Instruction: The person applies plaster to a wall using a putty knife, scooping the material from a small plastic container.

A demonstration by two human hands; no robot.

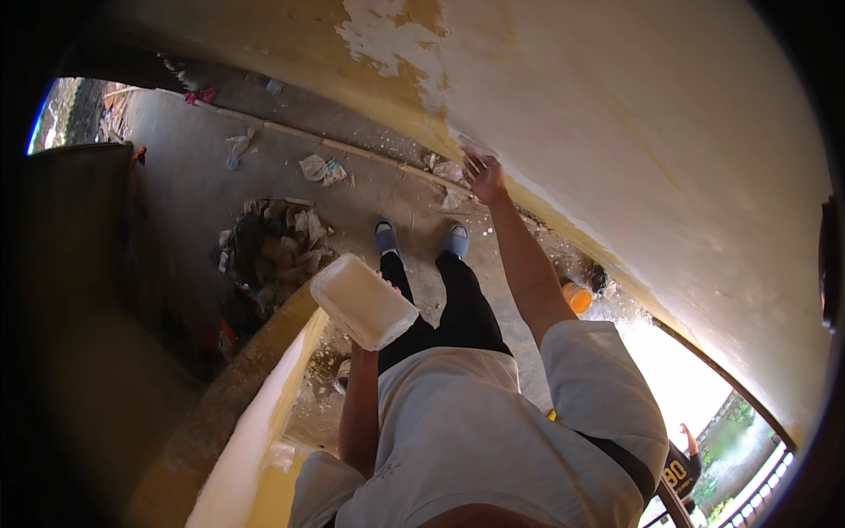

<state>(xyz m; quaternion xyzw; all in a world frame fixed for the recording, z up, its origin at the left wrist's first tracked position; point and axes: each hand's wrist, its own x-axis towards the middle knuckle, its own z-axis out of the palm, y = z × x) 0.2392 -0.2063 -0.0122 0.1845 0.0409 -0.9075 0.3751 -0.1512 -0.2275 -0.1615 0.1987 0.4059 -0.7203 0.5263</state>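
My left hand [362, 354] holds up a white rectangular tub [322, 289] from underneath, fingertips showing at its far side. Smooth off-white paste [365, 301] covers the tub's inside. My right arm stretches out to the lower part of the wall [616, 141], where pale coating meets bare yellow. There my right hand [485, 179] is closed on what looks like a thin flat scraper [476, 148], pressed to the wall; its exact shape is hard to make out.
A long pole [308, 136] lies on the floor along the wall's foot, with plastic scraps [323, 169] around it. A heap of rubbish [277, 246] sits at left beyond a low yellow wall [295, 339]. An orange bucket [576, 297] stands at right. Another person [679, 471] is at lower right.
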